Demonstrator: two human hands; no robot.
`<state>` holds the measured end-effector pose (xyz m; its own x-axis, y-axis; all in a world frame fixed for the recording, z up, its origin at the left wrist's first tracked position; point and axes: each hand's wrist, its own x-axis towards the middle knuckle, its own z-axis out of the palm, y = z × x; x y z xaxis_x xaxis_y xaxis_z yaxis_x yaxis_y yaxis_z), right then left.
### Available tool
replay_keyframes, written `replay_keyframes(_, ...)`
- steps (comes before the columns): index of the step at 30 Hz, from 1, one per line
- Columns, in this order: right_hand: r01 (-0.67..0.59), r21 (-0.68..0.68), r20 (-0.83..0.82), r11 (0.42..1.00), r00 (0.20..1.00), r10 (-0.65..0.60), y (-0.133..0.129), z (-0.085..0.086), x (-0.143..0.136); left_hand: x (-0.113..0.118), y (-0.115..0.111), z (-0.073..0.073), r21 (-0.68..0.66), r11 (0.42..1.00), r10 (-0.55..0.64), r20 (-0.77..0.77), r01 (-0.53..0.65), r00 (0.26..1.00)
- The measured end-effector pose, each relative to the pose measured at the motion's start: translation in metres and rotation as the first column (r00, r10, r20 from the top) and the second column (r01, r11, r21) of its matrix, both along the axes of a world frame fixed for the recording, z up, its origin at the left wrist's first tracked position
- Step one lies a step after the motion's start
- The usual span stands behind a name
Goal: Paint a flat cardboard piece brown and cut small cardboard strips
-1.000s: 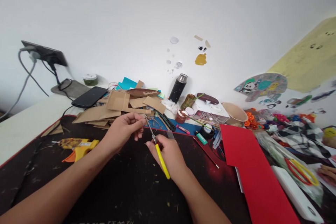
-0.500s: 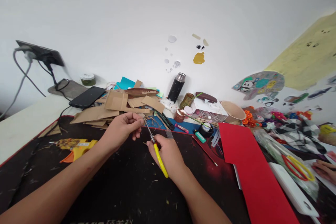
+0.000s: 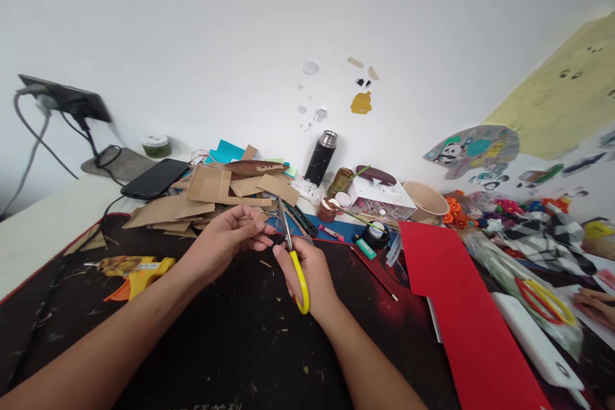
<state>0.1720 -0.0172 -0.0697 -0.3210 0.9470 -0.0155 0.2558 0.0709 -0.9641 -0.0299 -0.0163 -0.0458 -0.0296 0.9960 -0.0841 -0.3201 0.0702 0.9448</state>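
Observation:
My right hand (image 3: 311, 274) is wrapped round the handle of a pair of yellow-handled scissors (image 3: 298, 278), whose metal blades point up and away toward the cardboard. Close by on the left, my left hand (image 3: 239, 235) has its thumb and fingers drawn together near the blades. What it pinches is too small to make out. Behind both hands lies a pile of brown cardboard pieces (image 3: 206, 184). A yellow hot glue gun (image 3: 139, 274) rests on the black mat (image 3: 225, 346) beside my left forearm.
A black flask (image 3: 321, 159), a white box (image 3: 379, 197) and small jars stand along the wall. Red card (image 3: 461, 307) lies at right, with a white device (image 3: 533, 346) beyond it. Another person's hand (image 3: 596, 306) shows at the right edge. Small scraps dot the mat.
The scissors have turned more upright, and their blades have moved right, away from the left fingertips. My left hand has shifted slightly and its fingers have loosened a little.

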Motion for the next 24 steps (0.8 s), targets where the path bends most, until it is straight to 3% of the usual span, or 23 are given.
replay_keyframes(3, -0.01, -0.049, -0.114, 0.999, 0.993, 0.004, -0.001, 0.003, -0.001, 0.002, -0.002, -0.001, -0.02, 0.999, -0.033, 0.038, 0.034, 0.999)
replay_keyframes(8, 0.011, -0.09, -0.219, 0.996, 0.975, -0.03, -0.001, 0.008, -0.003, 0.003, -0.003, -0.002, 0.05, 0.998, -0.033, -0.051, 0.036, 0.998)
replay_keyframes(12, 0.026, -0.105, -0.275, 0.994, 0.96, -0.054, 0.0, 0.01, -0.004, 0.007, -0.006, -0.003, 0.01, 0.994, -0.111, -0.113, 0.113, 0.987)
replay_keyframes(18, 0.018, -0.106, -0.296, 0.994, 0.954, -0.049, 0.001, 0.013, -0.003, 0.012, -0.011, -0.003, -0.034, 0.965, -0.262, -0.257, 0.262, 0.93)
replay_keyframes(24, 0.008, -0.101, -0.279, 0.995, 0.959, -0.036, 0.002, 0.011, -0.002, 0.009, -0.009, -0.002, -0.02, 0.958, -0.277, -0.315, 0.285, 0.908)
